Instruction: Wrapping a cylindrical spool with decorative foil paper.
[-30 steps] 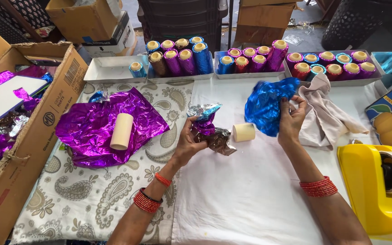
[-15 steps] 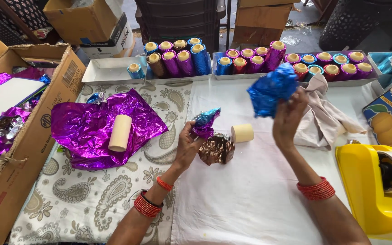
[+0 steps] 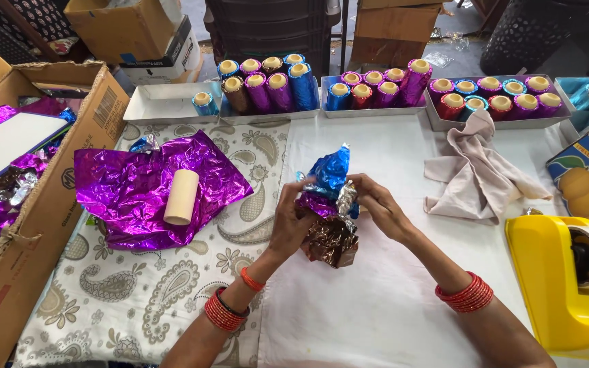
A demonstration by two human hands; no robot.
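A crumpled foil bundle (image 3: 328,208) of blue, purple and bronze sheets was held upright above the white cloth (image 3: 376,300), its long axis vertical, clamped between the left hand (image 3: 293,221) and the right hand (image 3: 376,204), which were brought together equally near.

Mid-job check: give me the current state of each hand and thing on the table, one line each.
left hand: gripping the foil bundle
right hand: gripping the same bundle
foil bundle: crumpled, blue, purple and brown, held above the table
purple foil sheet: spread flat, creased
bare tube: lying on the purple sheet, unwrapped
beige cloth: rumpled
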